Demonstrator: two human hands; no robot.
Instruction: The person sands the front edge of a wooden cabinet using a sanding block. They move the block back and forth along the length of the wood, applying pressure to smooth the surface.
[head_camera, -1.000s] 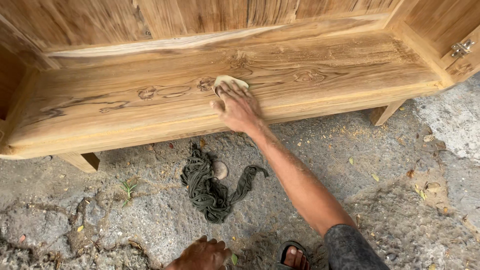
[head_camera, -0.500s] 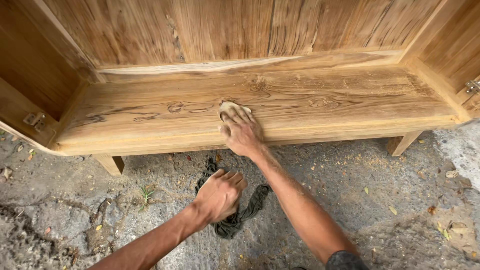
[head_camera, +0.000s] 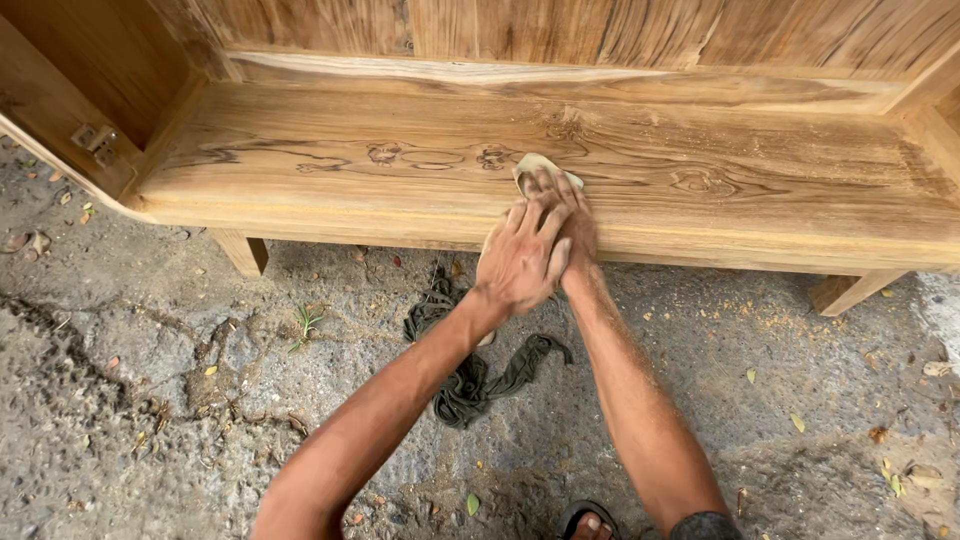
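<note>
Large bare-wood cabinet lying on its back (head_camera: 330, 170) is filling the top of the view, its long axis running left to right across the frame, open face pointing up at the camera; a small metal hinge (head_camera: 95, 138) is showing at the left end. The broad grained plank is looking pale and dusty around the hands and along the front edge – my read is that sanding is partway through, with the middle strip worked and the left and far right stretches still showing darker raw grain, so a fair share is left. Both hands are bearing down on one spot: left hand (head_camera: 522, 262) is lying flat, fingers spread narrow, stacked on top of the right hand (head_camera: 572, 218), which is pressing a small folded tan sheet of sandpaper (head_camera: 537, 166) against the plank just right of centre. Only the sheet's far corner is peeking out, pointing away from the person – its full shape is hidden. On the cracked concrete ground (head_camera: 150, 400) below, a dark green crumpled rag (head_camera: 480, 375) is lying near the forearms, untouched.
</note>
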